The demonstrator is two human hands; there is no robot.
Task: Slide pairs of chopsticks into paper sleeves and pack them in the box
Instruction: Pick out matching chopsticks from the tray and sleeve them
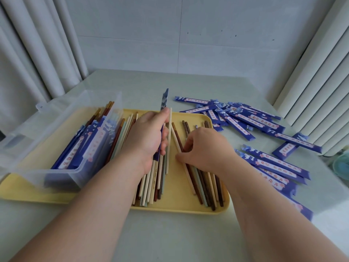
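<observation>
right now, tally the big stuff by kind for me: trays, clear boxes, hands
yellow tray: 1
clear box: 1
hands: 2 (left hand holds a blue sleeve, right hand pinches a chopstick)
total: 4

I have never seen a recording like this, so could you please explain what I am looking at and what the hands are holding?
There is no machine here. These are a person's two bare hands, filmed by a wide-angle camera worn on their head and looking down at a table.

The left hand grips a blue paper sleeve, with a white chopstick against its fingers. The right hand pinches a cream chopstick in the loose pile on the yellow tray.

A clear box stands on the tray's left part and holds sleeved pairs. More sleeves lie scattered on the table to the right.
</observation>
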